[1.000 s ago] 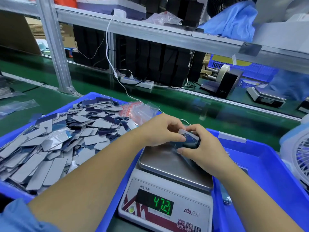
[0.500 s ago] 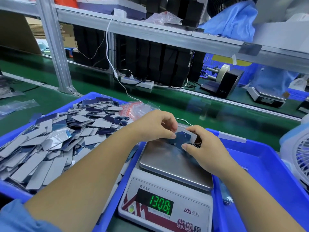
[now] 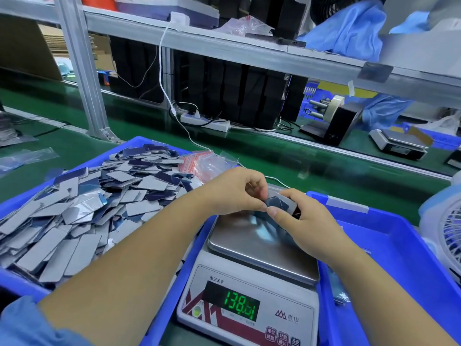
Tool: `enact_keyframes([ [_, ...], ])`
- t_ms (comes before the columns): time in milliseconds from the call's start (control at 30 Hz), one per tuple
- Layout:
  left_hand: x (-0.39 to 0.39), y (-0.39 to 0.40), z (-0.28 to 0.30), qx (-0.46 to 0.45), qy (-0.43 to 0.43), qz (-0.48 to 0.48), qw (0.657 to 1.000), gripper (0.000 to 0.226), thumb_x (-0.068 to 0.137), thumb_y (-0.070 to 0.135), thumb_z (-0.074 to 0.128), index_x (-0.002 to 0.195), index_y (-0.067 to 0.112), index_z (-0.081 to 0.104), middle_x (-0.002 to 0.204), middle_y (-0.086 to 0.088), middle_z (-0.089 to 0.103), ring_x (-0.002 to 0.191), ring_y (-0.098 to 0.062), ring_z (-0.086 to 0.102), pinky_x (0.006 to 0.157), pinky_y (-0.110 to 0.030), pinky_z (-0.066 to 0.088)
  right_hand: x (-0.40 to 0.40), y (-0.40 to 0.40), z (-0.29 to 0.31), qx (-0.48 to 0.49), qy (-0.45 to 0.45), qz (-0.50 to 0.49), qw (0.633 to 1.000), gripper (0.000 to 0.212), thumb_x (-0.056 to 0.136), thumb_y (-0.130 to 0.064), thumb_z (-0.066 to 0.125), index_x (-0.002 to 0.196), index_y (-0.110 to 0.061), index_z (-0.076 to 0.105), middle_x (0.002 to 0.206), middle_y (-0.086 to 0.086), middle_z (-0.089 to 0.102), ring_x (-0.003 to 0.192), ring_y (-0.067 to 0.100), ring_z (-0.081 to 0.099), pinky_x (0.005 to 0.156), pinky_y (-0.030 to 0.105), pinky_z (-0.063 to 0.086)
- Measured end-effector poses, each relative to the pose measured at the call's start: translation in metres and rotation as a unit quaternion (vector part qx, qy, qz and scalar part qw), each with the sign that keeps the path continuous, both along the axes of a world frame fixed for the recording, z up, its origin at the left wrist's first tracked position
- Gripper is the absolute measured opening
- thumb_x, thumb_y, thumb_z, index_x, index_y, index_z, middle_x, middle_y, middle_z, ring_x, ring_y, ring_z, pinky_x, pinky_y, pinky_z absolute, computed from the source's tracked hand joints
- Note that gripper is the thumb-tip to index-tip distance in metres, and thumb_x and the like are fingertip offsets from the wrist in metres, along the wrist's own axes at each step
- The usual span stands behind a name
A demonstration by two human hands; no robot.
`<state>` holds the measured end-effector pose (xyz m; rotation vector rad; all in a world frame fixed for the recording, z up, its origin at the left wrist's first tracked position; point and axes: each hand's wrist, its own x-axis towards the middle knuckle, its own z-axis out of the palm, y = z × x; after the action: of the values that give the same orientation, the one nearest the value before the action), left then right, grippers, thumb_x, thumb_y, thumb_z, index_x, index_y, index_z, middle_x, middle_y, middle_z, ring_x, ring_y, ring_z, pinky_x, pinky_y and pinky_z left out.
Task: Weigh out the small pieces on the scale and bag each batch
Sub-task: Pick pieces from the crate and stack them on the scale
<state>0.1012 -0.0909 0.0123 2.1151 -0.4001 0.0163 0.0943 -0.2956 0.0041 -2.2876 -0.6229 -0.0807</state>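
- One scale (image 3: pixel 252 293) stands at the near edge of the green worktop (image 3: pixel 262 151), wedged between two blue bins; its display (image 3: pixel 230 304) faces the person and reads about 138, probably so the number can be watched while hands work on the pan (image 3: pixel 249 242).
- Both hands meet over the pan's far edge. The left hand (image 3: pixel 232 193) has its fingertips pinched together on a small stack (image 3: pixel 277 203) of dark pieces; the right hand (image 3: pixel 301 221) cups the same stack, thumb and fingers curled round it. My guess: the batch is being squared up for bagging.
- Whether the stack rests on the pan or is lifted clear, I cannot tell.
- The left bin (image 3: pixel 164 318) holds a heap of loose pieces (image 3: pixel 82 218), grey and dark blue, far too many to count, within easy reach of the left hand.
- At that bin's far corner lies a bunch of clear bags (image 3: pixel 207 163) with red strips, count unclear.
- The right bin (image 3: pixel 399 245) shows mostly bare floor.
- A second scale (image 3: pixel 399 143) sits at the worktop's far right edge.
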Motion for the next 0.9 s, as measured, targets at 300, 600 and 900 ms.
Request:
enact_keyframes([
  [300,0.0019,-0.0007,-0.0056,-0.047,-0.008,0.021,0.999,0.027,0.081,0.006,0.078,0.084,0.033,0.076,0.078,0.002,0.075,0.077,-0.013,0.073,0.08,-0.035,0.061,0.0053,-0.0046,-0.005,-0.034,-0.005,-0.011,0.999,0.011,0.093,-0.035,0.064,0.096,-0.041,0.056,0.091,-0.035,0.056,0.086,-0.005,0.052,0.06,0.013,0.039],
  [600,-0.0025,-0.0004,0.0004,-0.015,0.027,-0.02,0.999,0.011,0.079,0.016,0.079,0.083,0.025,0.074,0.088,-0.013,0.074,0.081,-0.028,0.069,0.087,-0.05,0.055,-0.0001,-0.0004,-0.0015,-0.017,0.0,0.004,1.0,0.015,0.085,-0.049,0.07,0.09,-0.047,0.056,0.085,-0.037,0.058,0.079,-0.011,0.054,0.062,0.003,0.038],
  [900,-0.0019,-0.0046,-0.0037,-0.02,0.005,-0.049,0.999,0.02,0.079,0.026,0.083,0.088,0.043,0.078,0.101,0.016,0.06,0.081,-0.01,0.055,0.083,-0.034,0.053,-0.0005,-0.0009,0.0007,-0.029,-0.007,0.013,0.999,0.028,0.076,-0.054,0.076,0.095,-0.049,0.054,0.093,-0.039,0.056,0.087,-0.013,0.052,0.064,0.004,0.038],
])
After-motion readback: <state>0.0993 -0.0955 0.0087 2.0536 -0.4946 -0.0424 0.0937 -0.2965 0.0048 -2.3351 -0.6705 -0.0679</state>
